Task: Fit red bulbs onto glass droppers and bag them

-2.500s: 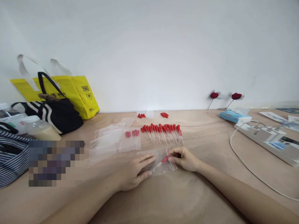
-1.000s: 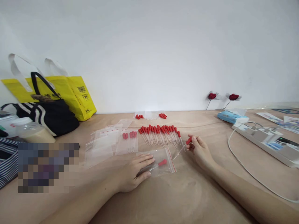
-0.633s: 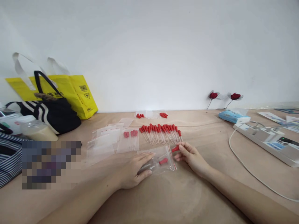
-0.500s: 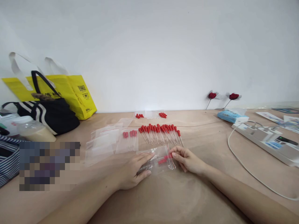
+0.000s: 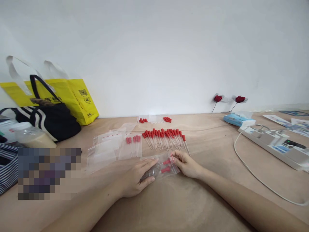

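Observation:
A clear zip-lock bag point(image 5: 158, 167) lies in front of me, with red rubber dropper bulbs point(image 5: 165, 169) showing through its plastic. My left hand point(image 5: 140, 175) rests over the bag's left end, fingers stretched out and thumb apart. At the zip end, my right hand point(image 5: 184, 163) pinches the bag's edge between thumb and fingers. Just beyond is a row of glass droppers with red bulbs point(image 5: 166, 137). To its left, another zip-lock bag point(image 5: 123, 153) has several droppers in or under it.
Flat clear bags point(image 5: 106, 146) overlap at the left. Loose red bulbs point(image 5: 167, 119) lie near the wall. A power strip point(image 5: 275, 145) with a cable and a tissue pack point(image 5: 238, 120) are on the right; a yellow bag point(image 5: 79, 100) and a jar point(image 5: 36, 137) are on the left.
My right hand has moved slightly left along the bag's zip edge. The red bulbs inside now lie further from the opening. My left hand stays in place.

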`<state>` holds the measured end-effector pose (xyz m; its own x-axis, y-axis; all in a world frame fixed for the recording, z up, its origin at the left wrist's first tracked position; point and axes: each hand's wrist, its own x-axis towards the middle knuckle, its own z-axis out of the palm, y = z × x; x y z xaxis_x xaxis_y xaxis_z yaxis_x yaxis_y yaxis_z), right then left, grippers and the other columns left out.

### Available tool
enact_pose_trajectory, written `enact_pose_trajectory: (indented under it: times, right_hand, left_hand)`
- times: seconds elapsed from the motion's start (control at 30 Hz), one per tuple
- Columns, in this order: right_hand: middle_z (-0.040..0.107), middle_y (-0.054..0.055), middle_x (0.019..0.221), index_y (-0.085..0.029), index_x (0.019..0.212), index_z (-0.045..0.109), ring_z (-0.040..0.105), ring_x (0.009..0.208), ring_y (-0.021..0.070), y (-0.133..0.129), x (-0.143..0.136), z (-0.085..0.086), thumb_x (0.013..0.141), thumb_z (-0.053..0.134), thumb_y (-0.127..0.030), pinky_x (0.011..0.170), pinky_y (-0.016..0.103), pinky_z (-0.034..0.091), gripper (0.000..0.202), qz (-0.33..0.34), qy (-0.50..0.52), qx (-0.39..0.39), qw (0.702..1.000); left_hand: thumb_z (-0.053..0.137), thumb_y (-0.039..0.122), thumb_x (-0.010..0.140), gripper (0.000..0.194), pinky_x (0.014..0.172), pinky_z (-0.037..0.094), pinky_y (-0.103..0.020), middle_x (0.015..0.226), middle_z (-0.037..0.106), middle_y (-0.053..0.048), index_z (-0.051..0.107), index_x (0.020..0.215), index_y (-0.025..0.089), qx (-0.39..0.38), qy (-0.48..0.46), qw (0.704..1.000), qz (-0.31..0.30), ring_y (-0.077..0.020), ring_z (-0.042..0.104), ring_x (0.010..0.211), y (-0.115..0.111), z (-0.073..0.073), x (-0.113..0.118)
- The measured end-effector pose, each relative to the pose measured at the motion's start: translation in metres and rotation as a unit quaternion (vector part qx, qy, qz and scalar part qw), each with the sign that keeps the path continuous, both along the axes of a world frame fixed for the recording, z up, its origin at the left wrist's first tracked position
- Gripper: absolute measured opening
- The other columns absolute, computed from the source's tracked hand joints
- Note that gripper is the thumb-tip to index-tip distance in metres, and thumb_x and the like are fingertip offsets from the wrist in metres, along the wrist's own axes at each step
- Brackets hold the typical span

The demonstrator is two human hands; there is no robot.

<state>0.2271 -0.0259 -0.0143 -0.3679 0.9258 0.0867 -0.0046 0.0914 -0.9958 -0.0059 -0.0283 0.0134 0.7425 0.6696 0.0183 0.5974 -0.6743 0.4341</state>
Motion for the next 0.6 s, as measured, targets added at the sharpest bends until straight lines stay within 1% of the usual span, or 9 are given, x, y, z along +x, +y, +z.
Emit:
enact_pose_trajectory:
  times: [0.1,0.23,0.3,0.4,0.47,0.5,0.6]
  right_hand:
    - [0.053,-0.003,0.06,-0.016,0.074,0.048,0.048,0.053,0.0076,0.002,0.001,-0.003,0.069,0.054,-0.057,0.052,0.02,0.038,0.041,0.002,-0.001,-0.015,1.0]
    - [0.05,-0.004,0.054,-0.016,0.067,0.049,0.044,0.046,0.0072,0.004,0.001,-0.008,0.069,0.054,-0.056,0.045,0.02,0.034,0.04,-0.048,-0.047,-0.007,0.998]
    - [0.052,-0.002,0.054,-0.016,0.065,0.051,0.044,0.045,0.0075,0.004,0.0,-0.01,0.071,0.054,-0.053,0.043,0.02,0.033,0.037,-0.057,-0.08,0.003,0.995]
    - [0.058,0.001,0.06,-0.016,0.068,0.059,0.05,0.05,0.01,0.001,0.001,-0.01,0.072,0.055,-0.047,0.046,0.021,0.037,0.032,-0.026,-0.091,0.014,0.995]
    - [0.059,0.001,0.061,-0.016,0.074,0.062,0.051,0.05,0.0099,-0.002,0.003,-0.007,0.072,0.055,-0.046,0.045,0.02,0.037,0.031,0.001,-0.078,0.001,0.997]
    - [0.058,0.0,0.058,-0.016,0.078,0.063,0.048,0.045,0.0086,-0.004,0.005,-0.005,0.072,0.054,-0.046,0.042,0.019,0.035,0.032,0.013,-0.08,-0.012,0.997]
    - [0.053,-0.004,0.051,-0.016,0.087,0.063,0.035,0.031,0.0045,-0.008,0.011,0.0,0.072,0.051,-0.048,0.032,0.018,0.025,0.037,0.043,-0.118,-0.042,0.991]
  left_hand:
    - [0.039,0.037,0.086,0.051,0.101,0.029,-0.041,0.136,0.034,-0.005,0.025,0.133,0.024,-0.008,0.003,1.0,0.003,-0.0222,0.033,0.123,-0.001,0.002,0.001]
    - [0.04,0.039,0.085,0.053,0.102,0.028,-0.042,0.137,0.032,-0.005,0.025,0.134,0.023,-0.011,0.019,1.0,0.013,-0.0231,0.03,0.125,-0.002,0.003,0.001]
    - [0.04,0.039,0.085,0.053,0.102,0.028,-0.042,0.137,0.033,-0.005,0.025,0.134,0.024,-0.01,0.022,1.0,0.013,-0.0231,0.03,0.124,-0.002,0.003,0.001]
    - [0.04,0.038,0.085,0.053,0.101,0.029,-0.043,0.136,0.034,-0.006,0.027,0.133,0.022,-0.007,0.025,1.0,0.013,-0.0236,0.031,0.124,-0.003,0.005,0.001]
    - [0.04,0.039,0.085,0.052,0.1,0.029,-0.042,0.135,0.036,-0.006,0.027,0.133,0.022,-0.002,0.024,1.0,0.012,-0.0235,0.033,0.123,-0.003,0.005,0.001]
    - [0.04,0.039,0.085,0.052,0.1,0.03,-0.042,0.135,0.036,-0.006,0.028,0.133,0.022,0.0,0.02,1.0,0.011,-0.0232,0.034,0.122,-0.003,0.005,0.001]
    - [0.04,0.038,0.085,0.051,0.1,0.031,-0.041,0.135,0.037,-0.005,0.028,0.132,0.023,0.001,0.011,1.0,0.01,-0.0224,0.035,0.122,-0.003,0.004,0.0]
